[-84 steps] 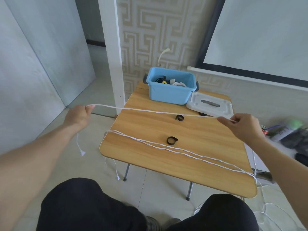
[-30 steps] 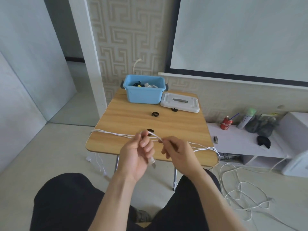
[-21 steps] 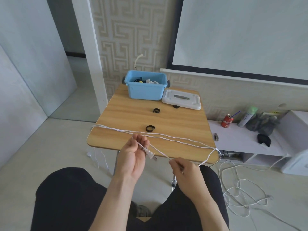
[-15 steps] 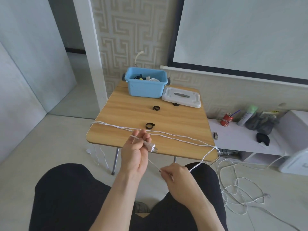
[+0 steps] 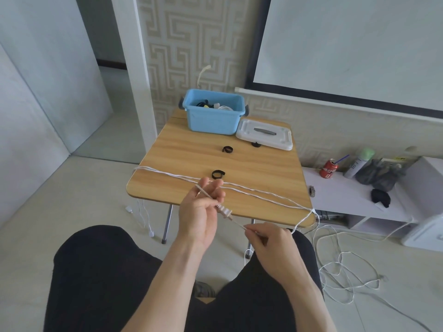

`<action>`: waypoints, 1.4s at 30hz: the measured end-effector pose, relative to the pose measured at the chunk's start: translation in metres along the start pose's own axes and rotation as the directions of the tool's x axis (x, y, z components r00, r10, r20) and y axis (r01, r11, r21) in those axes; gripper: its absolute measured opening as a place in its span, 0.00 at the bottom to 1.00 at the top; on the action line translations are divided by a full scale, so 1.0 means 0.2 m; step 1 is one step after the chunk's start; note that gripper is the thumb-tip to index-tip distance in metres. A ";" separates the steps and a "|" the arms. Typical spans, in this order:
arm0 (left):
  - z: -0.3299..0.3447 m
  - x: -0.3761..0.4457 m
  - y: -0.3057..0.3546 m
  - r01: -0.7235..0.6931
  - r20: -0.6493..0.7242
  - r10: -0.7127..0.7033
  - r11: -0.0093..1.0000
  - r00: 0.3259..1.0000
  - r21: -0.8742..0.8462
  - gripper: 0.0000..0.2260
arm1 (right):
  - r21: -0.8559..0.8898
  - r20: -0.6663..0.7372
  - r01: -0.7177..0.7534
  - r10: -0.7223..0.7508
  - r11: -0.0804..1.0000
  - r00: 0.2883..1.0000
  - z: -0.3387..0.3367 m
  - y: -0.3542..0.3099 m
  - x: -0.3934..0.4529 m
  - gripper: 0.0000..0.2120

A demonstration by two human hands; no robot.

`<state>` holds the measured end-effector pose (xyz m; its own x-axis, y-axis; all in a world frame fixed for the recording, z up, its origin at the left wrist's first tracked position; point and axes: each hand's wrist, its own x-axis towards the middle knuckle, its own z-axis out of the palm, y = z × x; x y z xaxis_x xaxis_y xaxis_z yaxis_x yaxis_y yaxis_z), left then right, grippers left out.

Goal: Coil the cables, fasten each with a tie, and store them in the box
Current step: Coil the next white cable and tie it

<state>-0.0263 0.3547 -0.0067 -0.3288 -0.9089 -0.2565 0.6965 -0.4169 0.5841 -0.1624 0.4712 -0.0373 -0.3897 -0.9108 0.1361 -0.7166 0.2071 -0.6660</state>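
You are starting coil: left hand (image 5: 200, 213) gripping white cable (image 5: 251, 195) near plug (image 5: 224, 211), right hand (image 5: 268, 238) pinching cable. Next: wrapping loops evenly.

The cable (image 5: 251, 193) running through my fingers is white, lying across a table (image 5: 191, 149) of honey-coloured wood grain. At twelve o'clock sits the light blue box (image 5: 212, 121); at one o'clock its lid (image 5: 263, 137) — white, grey handle. The ties (image 5: 218, 174) are black — wallpaper (image 5: 191, 44) beige, a geometric maze.

Home rm: patterned wallpaper (image 5: 191, 44), projector screen (image 5: 347, 44), low shelf (image 5: 347, 200).
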 end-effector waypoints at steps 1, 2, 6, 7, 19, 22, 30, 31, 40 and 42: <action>0.01 -0.01 0.00 0.014 0.010 -0.014 1.000 1.000 -0.005 0.18 | -0.005 0.003 0.007 -0.007 1.000 1.000 0.00 0.00 0.00 0.05; 0.01 -0.02 -0.01 0.029 0.021 -0.029 1.000 0.999 -0.002 0.14 | -0.008 0.011 0.008 -0.008 1.000 1.000 0.01 0.00 0.00 0.05; 0.01 -0.02 0.01 0.044 0.041 -0.048 0.995 0.998 0.085 0.14 | -0.119 -0.033 -0.137 0.134 0.983 0.990 -0.07 0.11 0.12 0.03; 0.00 -0.02 0.01 0.028 0.031 -0.032 0.994 0.999 0.109 0.15 | -0.154 -0.091 -0.197 0.185 0.968 0.979 -0.11 0.19 0.18 0.03; 0.01 0.01 -0.06 0.079 0.014 -0.081 0.992 0.997 0.093 0.15 | -0.134 -0.370 -0.673 0.593 0.727 0.715 -0.75 0.73 0.52 0.19; 0.03 -0.01 -0.07 0.084 0.067 -0.088 0.995 0.994 0.057 0.12 | -0.327 -0.224 -0.711 0.680 0.622 0.698 -0.72 0.74 0.46 0.20; 0.10 -0.06 -0.06 0.151 0.189 -0.151 0.988 0.970 0.015 0.10 | -0.079 0.502 -0.317 0.313 0.945 0.806 -0.21 0.21 0.17 0.10; 0.11 -0.07 -0.06 0.153 0.199 -0.152 0.988 0.968 0.008 0.11 | 0.052 0.497 -0.311 0.245 0.949 0.832 -0.16 0.15 0.17 0.08; -0.01 0.01 0.07 -0.027 -0.008 0.026 0.998 1.000 -0.063 0.17 | -0.096 0.507 -0.058 0.099 0.994 0.856 0.02 0.04 0.06 0.10; -0.06 0.04 0.10 -0.048 -0.062 0.044 0.996 0.997 -0.069 0.15 | -0.196 0.536 -0.065 0.162 0.979 0.829 -0.03 0.10 0.01 0.11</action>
<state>-0.0063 0.3385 -0.0068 -0.2579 -0.9254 -0.2778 0.7537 -0.3726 0.5415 -0.1801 0.4753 -0.0456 -0.1294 -0.9124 -0.3882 -0.7889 0.3319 -0.5172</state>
